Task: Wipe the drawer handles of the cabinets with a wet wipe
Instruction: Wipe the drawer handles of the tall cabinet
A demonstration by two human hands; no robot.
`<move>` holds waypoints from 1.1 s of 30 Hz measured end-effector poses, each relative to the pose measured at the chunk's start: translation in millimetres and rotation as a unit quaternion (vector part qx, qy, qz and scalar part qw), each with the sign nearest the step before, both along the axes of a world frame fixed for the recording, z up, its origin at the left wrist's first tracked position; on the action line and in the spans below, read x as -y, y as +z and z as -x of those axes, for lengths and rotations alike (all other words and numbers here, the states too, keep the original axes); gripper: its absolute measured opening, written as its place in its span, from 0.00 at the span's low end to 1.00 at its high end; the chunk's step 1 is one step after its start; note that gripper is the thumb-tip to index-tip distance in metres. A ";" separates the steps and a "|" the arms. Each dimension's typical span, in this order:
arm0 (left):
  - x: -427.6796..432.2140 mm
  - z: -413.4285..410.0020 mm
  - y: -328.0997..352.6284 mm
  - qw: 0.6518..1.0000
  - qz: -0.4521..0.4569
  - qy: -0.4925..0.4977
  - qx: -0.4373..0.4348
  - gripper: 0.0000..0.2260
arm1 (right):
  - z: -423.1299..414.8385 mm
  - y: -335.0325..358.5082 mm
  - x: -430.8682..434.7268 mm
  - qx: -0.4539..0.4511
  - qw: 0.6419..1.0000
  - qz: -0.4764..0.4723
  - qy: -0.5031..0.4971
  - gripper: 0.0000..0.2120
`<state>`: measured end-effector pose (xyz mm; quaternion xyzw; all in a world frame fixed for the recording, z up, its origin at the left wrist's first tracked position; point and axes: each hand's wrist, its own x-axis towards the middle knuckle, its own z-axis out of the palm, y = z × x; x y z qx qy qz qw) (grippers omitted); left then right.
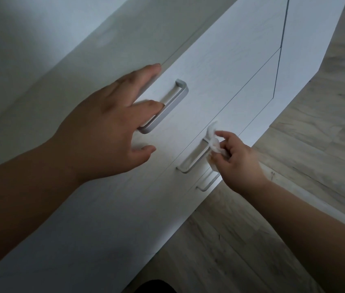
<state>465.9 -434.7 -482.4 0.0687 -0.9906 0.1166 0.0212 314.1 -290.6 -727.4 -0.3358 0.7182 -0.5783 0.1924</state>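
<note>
Three squared metal handles [167, 106], one crumpled white wipe [214, 142].
Right hand [237, 161] pinches it on the middle handle [192, 159]; left hand [104, 127] lies spread, fingers straight.

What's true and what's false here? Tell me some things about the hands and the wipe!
1. The right hand holds the wipe. True.
2. The wipe is on the top handle. False: it is on the middle handle.
3. The left hand is open and holds nothing. True.
4. The floor is red carpet. False: it is pale, wood-look boards.
</note>
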 end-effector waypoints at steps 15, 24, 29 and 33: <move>-0.9 -0.5 0.9 1.000 -0.002 0.002 0.003 0.22 | 7.0 16.5 0.3 -0.016 1.000 0.016 0.010 0.05; -1.3 -1.0 0.0 1.000 0.019 -0.001 0.006 0.22 | -17.3 2.1 6.2 -0.085 0.996 0.017 -0.027 0.14; -0.8 -1.1 -0.4 0.999 0.031 -0.004 0.010 0.22 | -12.2 2.9 4.9 -0.139 0.990 0.021 -0.021 0.14; 0.0 -0.7 0.0 0.999 0.039 -0.005 0.008 0.23 | -1.6 9.6 5.9 -0.063 0.998 0.008 0.008 0.09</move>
